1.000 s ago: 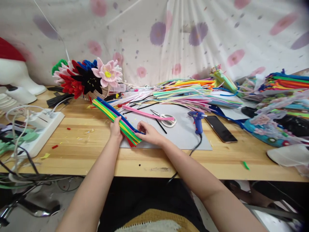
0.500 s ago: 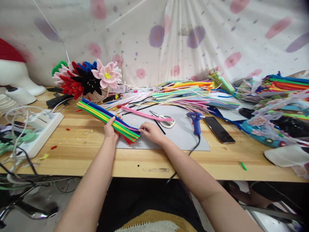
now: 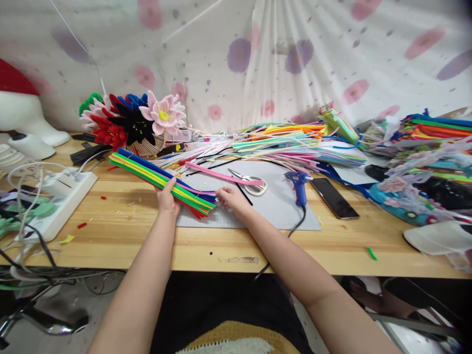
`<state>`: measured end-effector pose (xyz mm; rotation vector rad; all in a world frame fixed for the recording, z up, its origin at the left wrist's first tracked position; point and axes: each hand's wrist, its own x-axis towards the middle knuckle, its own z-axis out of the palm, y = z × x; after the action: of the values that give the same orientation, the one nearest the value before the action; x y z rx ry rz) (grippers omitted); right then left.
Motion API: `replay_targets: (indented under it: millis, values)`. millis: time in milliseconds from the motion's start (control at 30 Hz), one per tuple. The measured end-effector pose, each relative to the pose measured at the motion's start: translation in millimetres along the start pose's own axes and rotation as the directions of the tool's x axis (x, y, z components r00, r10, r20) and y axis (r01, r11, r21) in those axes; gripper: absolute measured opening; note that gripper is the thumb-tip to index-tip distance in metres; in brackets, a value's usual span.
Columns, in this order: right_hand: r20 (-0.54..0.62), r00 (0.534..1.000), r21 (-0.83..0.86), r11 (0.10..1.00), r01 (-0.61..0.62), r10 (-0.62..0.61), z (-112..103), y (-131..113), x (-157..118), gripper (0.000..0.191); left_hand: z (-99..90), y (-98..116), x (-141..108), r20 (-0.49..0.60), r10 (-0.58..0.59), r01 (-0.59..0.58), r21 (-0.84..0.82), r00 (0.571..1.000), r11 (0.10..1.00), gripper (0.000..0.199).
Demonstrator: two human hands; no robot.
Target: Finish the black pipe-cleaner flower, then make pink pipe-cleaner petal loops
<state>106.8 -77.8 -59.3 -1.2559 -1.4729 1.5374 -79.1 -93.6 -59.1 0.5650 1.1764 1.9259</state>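
Observation:
My left hand (image 3: 167, 197) is wrapped round a bundle of pipe cleaners (image 3: 147, 173) in blue, yellow, green, pink and red, tilted down to the right above the table. At its right end my right hand (image 3: 231, 199) is closed, fingertips pinched at the tip of a thin pinkish-purple pipe cleaner (image 3: 197, 190) that stands a little apart from the others. Beneath lies a grey mat (image 3: 273, 211). On it rest several pink pipe cleaners (image 3: 224, 174), partly over a pair of scissors (image 3: 254, 189), and a black pipe cleaner (image 3: 245, 195).
To the right are a blue glue gun (image 3: 301, 189) with its cord and a phone (image 3: 335, 198). Loose pipe cleaners (image 3: 280, 140) lie along the back. Fuzzy flowers (image 3: 136, 120) stand back left, near a power strip (image 3: 66, 196). Plastic-wrapped pieces (image 3: 424, 191) crowd the right side.
The bundle in my left hand has shifted slightly left. My right hand has moved a little to the right, and the pinched pipe cleaner sticks out further from the bundle's end.

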Motion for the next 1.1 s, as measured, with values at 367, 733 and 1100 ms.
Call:
replay_targets:
  millis: [367, 733, 1100]
  values:
    - [-0.158, 0.985, 0.318, 0.948, -0.011, 0.065, 0, 0, 2, 0.025, 3.9, -2, -8, -0.097, 0.105, -0.112, -0.069, 0.99, 0.991, 0.04]
    - [-0.344, 0.925, 0.637, 0.764, 0.104, 0.162, -65, -13, 14, 0.014, -12.2, 7, 10, -0.276, 0.12, -0.169, -0.159, 0.954, 0.973, 0.039]
    - [-0.649, 0.721, 0.648, 0.672, 0.358, 0.241, -148, -14, 3, 0.019, -37.1, 18, 24, -0.322, 0.013, -0.117, -0.306, 0.947, 0.945, 0.017]
